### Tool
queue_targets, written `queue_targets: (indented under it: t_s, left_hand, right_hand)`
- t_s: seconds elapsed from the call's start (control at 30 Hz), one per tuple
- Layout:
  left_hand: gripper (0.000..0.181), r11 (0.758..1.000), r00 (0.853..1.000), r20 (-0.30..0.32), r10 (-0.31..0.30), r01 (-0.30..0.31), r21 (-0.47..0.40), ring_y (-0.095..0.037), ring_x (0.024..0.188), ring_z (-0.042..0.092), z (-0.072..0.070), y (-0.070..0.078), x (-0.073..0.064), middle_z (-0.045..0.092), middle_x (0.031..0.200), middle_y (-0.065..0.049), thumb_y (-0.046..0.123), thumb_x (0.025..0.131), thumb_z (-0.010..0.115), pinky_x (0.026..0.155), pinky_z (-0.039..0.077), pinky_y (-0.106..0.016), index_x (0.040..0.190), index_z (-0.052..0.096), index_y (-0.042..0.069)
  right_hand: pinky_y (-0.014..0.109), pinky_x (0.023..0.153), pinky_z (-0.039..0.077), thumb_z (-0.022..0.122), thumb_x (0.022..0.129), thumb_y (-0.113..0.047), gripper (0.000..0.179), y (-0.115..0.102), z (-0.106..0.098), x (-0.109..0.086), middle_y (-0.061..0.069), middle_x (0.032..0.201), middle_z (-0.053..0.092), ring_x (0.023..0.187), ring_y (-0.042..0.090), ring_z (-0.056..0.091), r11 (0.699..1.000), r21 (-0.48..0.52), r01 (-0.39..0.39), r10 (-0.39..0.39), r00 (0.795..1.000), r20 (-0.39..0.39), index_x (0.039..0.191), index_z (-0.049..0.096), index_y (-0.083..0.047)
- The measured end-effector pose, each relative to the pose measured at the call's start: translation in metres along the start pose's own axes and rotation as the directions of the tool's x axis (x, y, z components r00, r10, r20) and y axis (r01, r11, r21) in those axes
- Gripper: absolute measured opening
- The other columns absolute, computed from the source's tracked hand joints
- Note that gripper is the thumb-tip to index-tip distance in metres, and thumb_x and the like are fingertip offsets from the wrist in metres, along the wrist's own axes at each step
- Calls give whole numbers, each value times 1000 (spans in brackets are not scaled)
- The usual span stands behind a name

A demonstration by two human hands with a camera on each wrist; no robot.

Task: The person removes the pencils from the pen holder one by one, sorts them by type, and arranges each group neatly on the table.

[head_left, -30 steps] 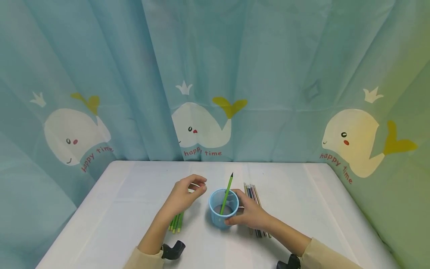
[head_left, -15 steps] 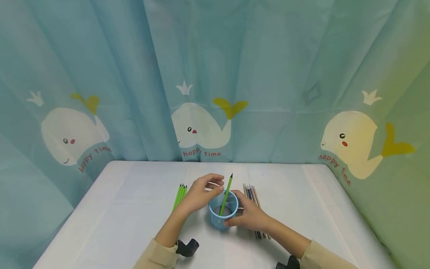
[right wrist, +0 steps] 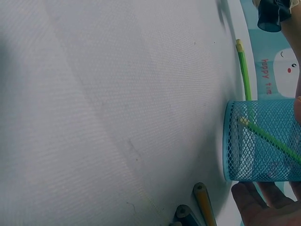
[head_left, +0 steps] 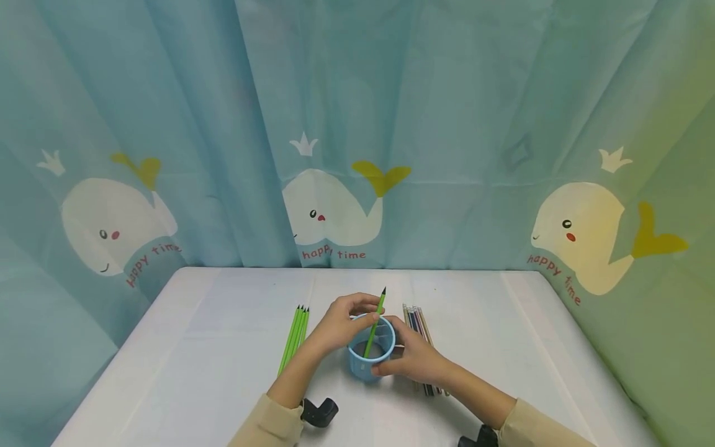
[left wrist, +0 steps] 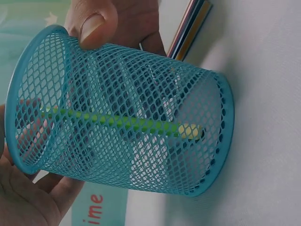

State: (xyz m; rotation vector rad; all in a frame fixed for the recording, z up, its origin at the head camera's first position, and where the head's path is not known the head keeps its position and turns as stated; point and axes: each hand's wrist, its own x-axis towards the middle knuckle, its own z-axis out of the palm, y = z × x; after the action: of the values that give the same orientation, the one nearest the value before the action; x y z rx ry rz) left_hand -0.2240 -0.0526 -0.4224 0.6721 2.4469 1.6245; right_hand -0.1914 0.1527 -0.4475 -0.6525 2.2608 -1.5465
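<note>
A light-blue mesh pencil cup [head_left: 364,367] stands upright on the table, with one green pencil [head_left: 371,338] leaning in it, dark tip up. My right hand [head_left: 419,357] grips the cup's right side, thumb at the front, fingers behind; in the left wrist view its thumb [left wrist: 96,28] presses on the mesh [left wrist: 127,94]. My left hand [head_left: 341,323] is over the cup's rim, thumb and fingertips around the upper part of the green pencil, seeming to pinch it. In the right wrist view the pencil's pale lower end [right wrist: 243,121] shows through the mesh.
Several green pencils [head_left: 294,338] lie left of the cup, partly behind my left forearm. Several other pencils [head_left: 416,320] lie to the right, partly under my right hand. A blue whale-print curtain [head_left: 458,124] hangs behind the white table [head_left: 195,372].
My left hand has moved right from above the green pencils to the cup's rim, reaching the standing pencil. The right hand and cup have hardly moved.
</note>
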Motion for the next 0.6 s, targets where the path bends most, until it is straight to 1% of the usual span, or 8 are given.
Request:
queue_targets:
  t_s: [0.13, 0.3, 0.4, 0.6]
  left_hand:
    - [31, 1000, 1000, -14, 11, -11, 5, -31, 120, 62, 0, -1, -3, 70, 123, -6, 25, 97, 65, 101, 51, -54, 126, 66, 13]
    - [29, 1000, 1000, -22, 7, -7, -3, -26, 117, 64, -1, 1, -4, 72, 116, 0, 24, 96, 67, 100, 52, -51, 125, 66, 17]
    - [30, 1000, 1000, -21, 15, -15, -10, -24, 115, 65, 0, 2, -3, 73, 112, 1, 23, 96, 67, 98, 53, -49, 125, 66, 16]
    - [31, 998, 999, -20, 48, -47, 41, -23, 111, 65, 6, 3, 4, 73, 110, 0, 25, 92, 72, 96, 53, -48, 121, 67, 15]
  right_hand:
    - [52, 106, 47, 86, 77, -20, 82, 3, 1, 1, 15, 142, 52, 130, 38, 52, 1000, -5, -17, 17, 1000, -3, 145, 40, -13]
    - [51, 107, 47, 86, 77, -19, 83, 5, 1, 2, 16, 143, 51, 130, 37, 52, 999, 36, -11, 11, 1000, 5, 145, 39, -13]
    - [50, 106, 47, 86, 77, -19, 83, 6, 0, 2, 15, 142, 52, 130, 38, 52, 999, 48, -4, 4, 1000, 5, 145, 39, -12]
    - [52, 105, 47, 85, 78, -20, 80, 7, -1, 1, 9, 141, 54, 130, 36, 52, 1000, 13, -20, 19, 1000, 3, 144, 41, -17]
